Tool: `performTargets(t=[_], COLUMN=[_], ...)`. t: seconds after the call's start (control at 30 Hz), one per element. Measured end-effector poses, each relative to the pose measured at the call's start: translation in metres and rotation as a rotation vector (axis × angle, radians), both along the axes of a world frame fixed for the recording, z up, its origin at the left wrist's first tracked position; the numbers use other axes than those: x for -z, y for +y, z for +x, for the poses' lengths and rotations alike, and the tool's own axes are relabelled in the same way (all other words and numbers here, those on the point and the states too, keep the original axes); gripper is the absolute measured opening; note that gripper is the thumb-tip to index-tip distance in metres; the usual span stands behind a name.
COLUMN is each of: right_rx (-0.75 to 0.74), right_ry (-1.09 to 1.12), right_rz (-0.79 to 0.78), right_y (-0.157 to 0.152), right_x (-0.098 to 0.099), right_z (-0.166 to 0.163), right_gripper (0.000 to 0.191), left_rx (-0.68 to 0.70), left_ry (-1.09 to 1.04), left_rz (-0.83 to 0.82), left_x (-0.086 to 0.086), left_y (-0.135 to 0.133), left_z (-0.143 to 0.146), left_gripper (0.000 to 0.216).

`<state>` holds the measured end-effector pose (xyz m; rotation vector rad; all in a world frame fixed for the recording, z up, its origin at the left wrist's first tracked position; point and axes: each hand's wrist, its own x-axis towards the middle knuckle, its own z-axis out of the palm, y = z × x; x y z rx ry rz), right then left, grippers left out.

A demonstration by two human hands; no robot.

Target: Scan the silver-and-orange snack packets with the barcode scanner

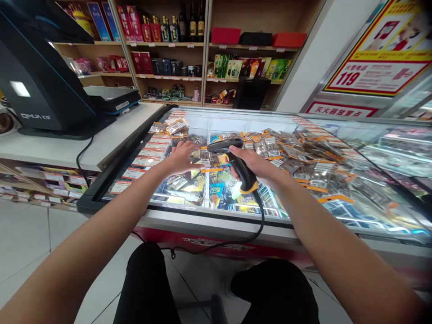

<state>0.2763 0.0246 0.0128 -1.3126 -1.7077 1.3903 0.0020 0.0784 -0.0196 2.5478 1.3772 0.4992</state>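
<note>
My right hand [257, 165] is wrapped round the handle of a black and orange barcode scanner [236, 158], whose head points left over a heap of small snack packets [290, 153] lying on the glass lid of a chest freezer [209, 215]. My left hand [182, 156] rests on the packets just left of the scanner head, fingers curled on a small packet [204, 156]. The scanner's black cable [249, 236] hangs down in front of the freezer.
A black till with a screen [37, 76] stands on the white counter [67, 148] at the left. Wooden shelves [189, 49] with bottles and boxes line the back wall. A red and yellow poster [384, 49] hangs at the right. My knees in black trousers show below.
</note>
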Motion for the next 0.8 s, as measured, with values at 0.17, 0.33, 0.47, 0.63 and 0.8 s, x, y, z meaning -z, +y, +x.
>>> performTargets(t=[0.17, 0.33, 0.47, 0.63, 0.8], right_rx=[0.007, 0.065, 0.055, -0.063, -0.059], right_ry=[0.036, 0.06, 0.121, 0.184, 0.051], right_rz=[-0.017, -0.011, 0.05, 0.005, 0.106], right_y=[-0.003, -0.009, -0.011, -0.014, -0.009], right_x=[-0.004, -0.01, -0.012, -0.004, 0.005], right_z=[0.002, 0.001, -0.003, -0.014, -0.015], right_gripper=[0.061, 0.056, 0.054, 0.061, 0.057], left_rx=[-0.001, -0.002, 0.075, 0.16, -0.217], left_ry=[0.005, 0.015, 0.021, 0.029, -0.033], left_rz=[0.049, 0.067, 0.028, 0.047, 0.187], left_x=[-0.002, -0.005, -0.003, 0.0, -0.002], left_y=[-0.004, -0.007, -0.015, -0.016, 0.019], left_z=[0.004, 0.005, 0.015, 0.027, 0.0], left_gripper=[0.07, 0.067, 0.067, 0.046, 0.041])
